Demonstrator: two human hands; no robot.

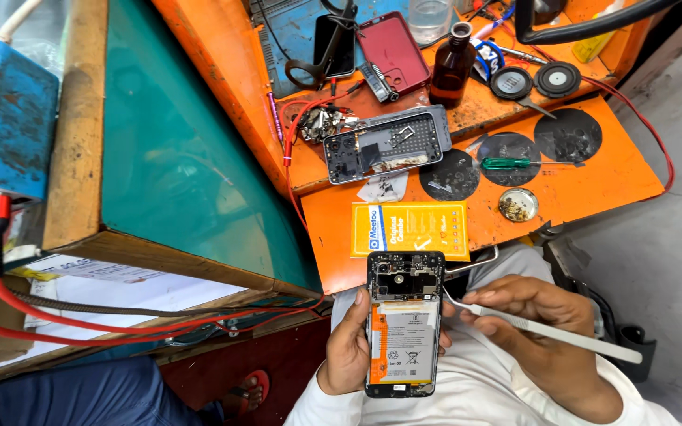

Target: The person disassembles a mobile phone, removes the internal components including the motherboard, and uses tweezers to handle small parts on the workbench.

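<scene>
My left hand [346, 347] grips an opened phone [404, 323] with its back cover off; the circuit board shows at its top and a white-and-orange battery fills the lower part. My right hand [526, 315] holds a long white tool [546, 331] like a pen. Its bent tip touches the phone's right edge near the top of the battery. Both hands hover over my lap, just in front of the orange workbench [593, 181].
On the bench lie a yellow packet [410, 229], another opened phone [384, 144], a red phone [392, 51], a brown bottle [451, 67], a green-handled screwdriver [515, 163], round black pads and a small dish [518, 204]. A teal glass counter [175, 150] and red cables [80, 319] lie left.
</scene>
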